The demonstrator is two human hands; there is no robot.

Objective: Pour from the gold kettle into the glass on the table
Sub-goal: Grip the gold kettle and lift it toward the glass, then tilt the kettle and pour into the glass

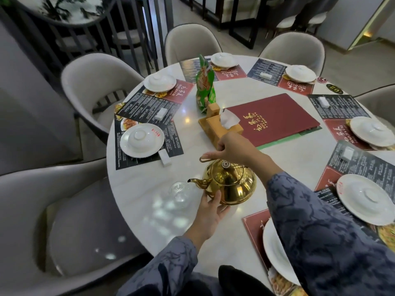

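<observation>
Glass (181, 194) left of kettle (230, 184), under spout.

Red menu folder (275, 118), wooden tissue holder (215, 124), green snack bag (205, 86), placemats with upturned bowls on plates (142, 139), grey chairs (94, 82)

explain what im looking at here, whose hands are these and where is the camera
There is no machine here: a person wears one wide-angle camera on the head, looking forward and down, so you see that person's own two arms in patterned blue sleeves.

The right hand grips the handle of a gold kettle. The left hand rests against the kettle's lower side, steadying it. The spout points left, over a clear glass standing on the table; whether liquid is flowing I cannot tell.

The round white table is laid for a meal: white plates with upturned bowls on printed placemats, a red menu, a wooden tissue holder and a green packet. Pale chairs stand around it.
</observation>
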